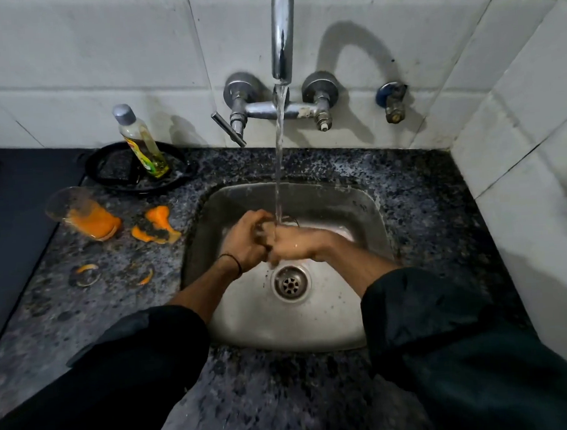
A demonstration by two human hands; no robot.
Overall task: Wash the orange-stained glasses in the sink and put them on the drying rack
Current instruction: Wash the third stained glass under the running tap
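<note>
My left hand (pixel 247 244) and my right hand (pixel 298 247) meet in the steel sink (pixel 367 276), directly under the running stream of water (pixel 279 154). Both are closed around a clear glass (pixel 287 219). Only part of its rim and wall shows between the fingers. A second glass (pixel 80 212) stands on the speckled counter left of the sink, with orange liquid in its bottom and orange streaks on its wall. No drying rack is in view.
Orange puddles (pixel 157 223) and ring marks (pixel 85 274) lie on the counter (pixel 425 205) between the stained glass and the sink. A dish soap bottle (pixel 143 144) stands on a black round dish (pixel 111 169) at the back left. The wall tap (pixel 281 40) is above the sink, and the drain (pixel 290 281) sits below my hands.
</note>
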